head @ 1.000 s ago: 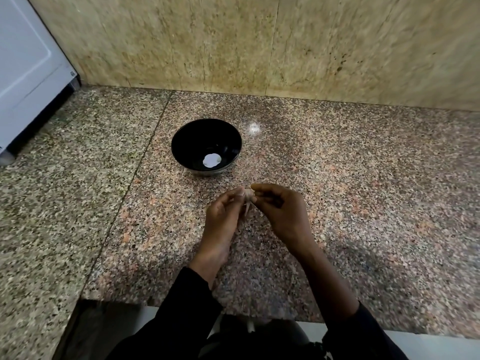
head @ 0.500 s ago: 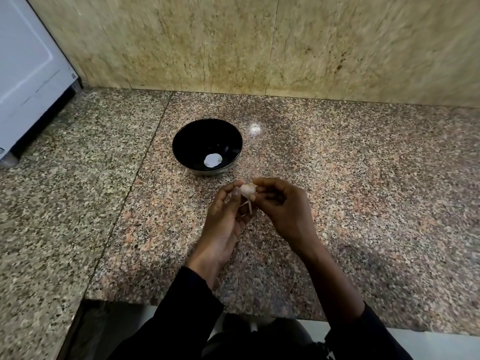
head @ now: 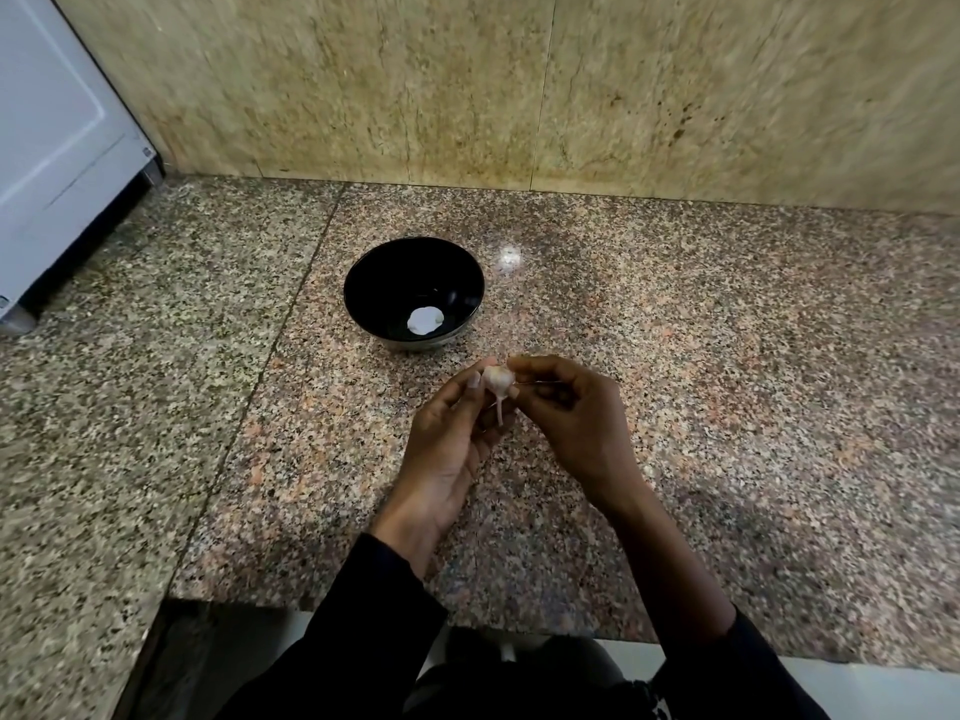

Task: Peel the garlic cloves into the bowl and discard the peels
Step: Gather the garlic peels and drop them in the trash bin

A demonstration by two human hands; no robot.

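Note:
A pale garlic clove [head: 497, 379] with a thin stalk hanging down is pinched between the fingertips of both hands, just in front of the bowl. My left hand [head: 447, 449] holds it from the left, palm turned up. My right hand [head: 569, 423] grips it from the right with curled fingers. The black bowl [head: 374, 275] stands on the granite counter behind the hands. A white patch [head: 425, 320] shows on its floor; I cannot tell whether it is a peeled clove or a glare.
The speckled granite counter [head: 727, 381] runs to a stone-tiled wall [head: 519, 85] at the back. A white appliance [head: 47, 148] stands at the far left. The counter's front edge [head: 467, 623] lies below my forearms.
Both hands have lifted slightly toward the bowl and my left palm has turned up, so the clove and its hanging stalk show more plainly.

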